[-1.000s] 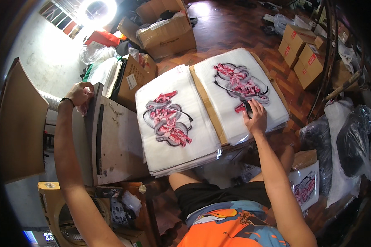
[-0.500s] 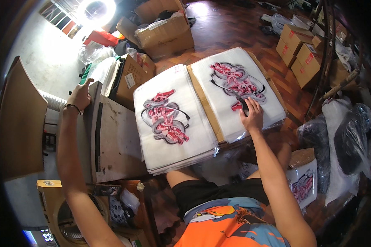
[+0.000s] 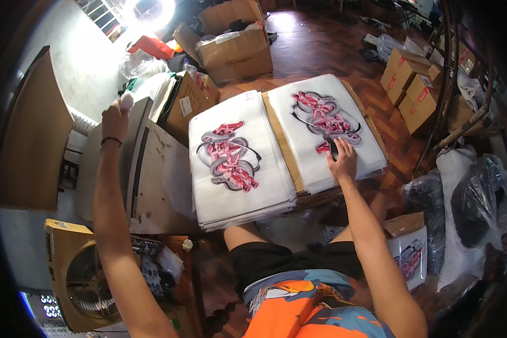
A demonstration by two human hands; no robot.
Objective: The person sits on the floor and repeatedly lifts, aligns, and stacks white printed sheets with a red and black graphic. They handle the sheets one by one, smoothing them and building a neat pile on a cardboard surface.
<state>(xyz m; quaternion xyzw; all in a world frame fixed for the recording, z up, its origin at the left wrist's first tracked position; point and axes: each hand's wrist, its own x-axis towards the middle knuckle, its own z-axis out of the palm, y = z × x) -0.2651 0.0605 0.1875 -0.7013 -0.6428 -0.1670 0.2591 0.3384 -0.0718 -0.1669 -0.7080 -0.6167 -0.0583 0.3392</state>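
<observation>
Two stacks of white printed sheets lie side by side on brown cardboard in front of me, the left stack (image 3: 208, 197) and the right stack (image 3: 366, 152). Each top sheet carries a pink, grey and black design. My right hand (image 3: 343, 161) rests on the near part of the right stack, fingers closed around a small black object (image 3: 333, 149) whose kind is mostly hidden. At the far left, my left hand (image 3: 114, 121) is raised near the upright panel and closed on a small white, rounded thing (image 3: 127, 102), too blurred to name.
A stained grey board (image 3: 166, 180) adjoins the left stack. Beyond it stands an open carton (image 3: 236, 53). Taped boxes (image 3: 417, 93) and plastic-wrapped bundles (image 3: 476, 203) sit at the right. A box fan (image 3: 87, 276) stands at lower left. A bright ring light (image 3: 149, 11) glows above.
My left hand now holds a small white thing, where earlier its fingers reached over the panel's top. The view has shifted slightly. My right hand stays on the right stack.
</observation>
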